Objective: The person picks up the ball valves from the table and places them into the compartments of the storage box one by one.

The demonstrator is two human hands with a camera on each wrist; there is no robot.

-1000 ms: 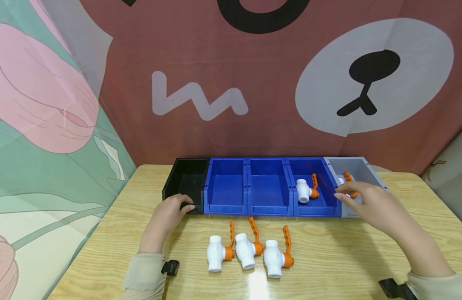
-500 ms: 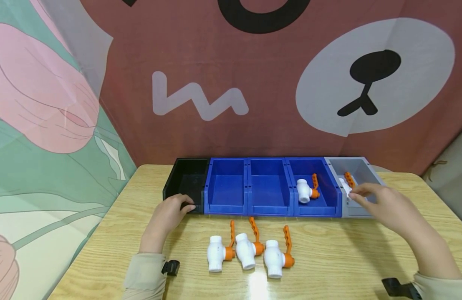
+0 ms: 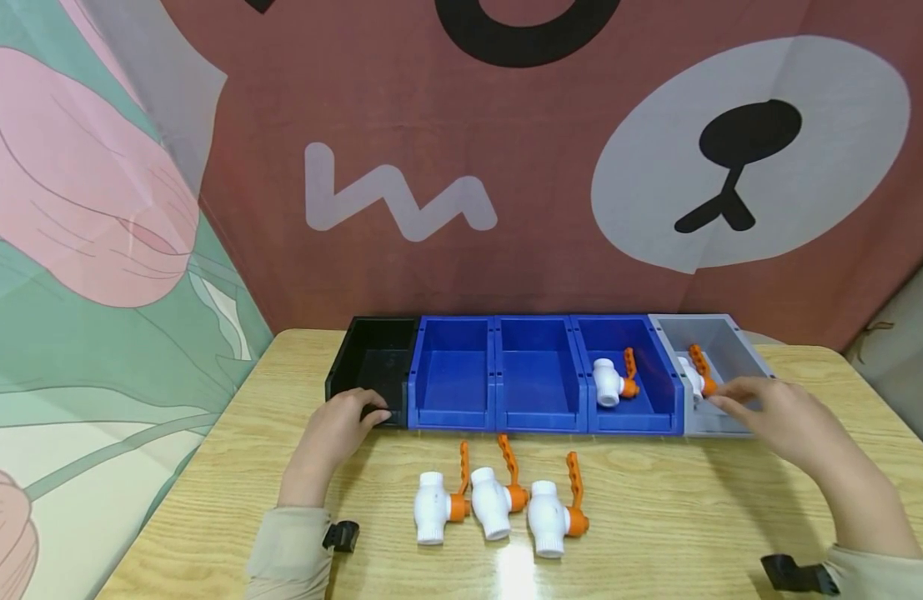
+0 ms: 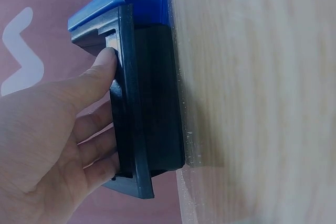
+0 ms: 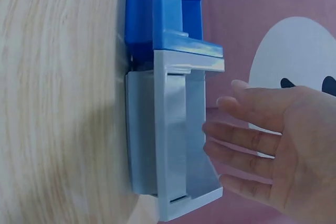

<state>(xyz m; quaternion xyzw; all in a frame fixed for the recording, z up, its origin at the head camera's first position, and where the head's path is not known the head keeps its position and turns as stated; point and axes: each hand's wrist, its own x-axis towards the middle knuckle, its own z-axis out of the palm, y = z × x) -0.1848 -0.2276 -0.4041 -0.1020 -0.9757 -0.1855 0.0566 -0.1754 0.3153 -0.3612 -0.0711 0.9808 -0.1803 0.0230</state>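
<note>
My left hand point(image 3: 344, 425) rests at the front of the black bin point(image 3: 378, 342). Its thumb point(image 4: 102, 64) touches the rim and the other fingertips dip behind it. Over the front of the grey bin point(image 3: 719, 329), my right hand point(image 3: 784, 412) is held with loosely bent fingers, nothing between them. Beside its fingertips in that bin lies a white ball valve point(image 3: 689, 379) with an orange handle. Another such ball valve point(image 3: 606, 383) lies in the rightmost blue bin point(image 3: 659, 412). On the table, three more white ball valves point(image 3: 491, 504) lie side by side, orange handles pointing away.
Two further blue bins point(image 3: 453, 417) stand between the black bin and the rightmost blue one, all in one row. The wooden table point(image 3: 641, 500) ends at a printed cloth point(image 3: 536, 225) behind the bins.
My right hand has moved right, from the divider beside the rightmost blue bin to over the grey bin, uncovering the ball valve there. The left hand stays put.
</note>
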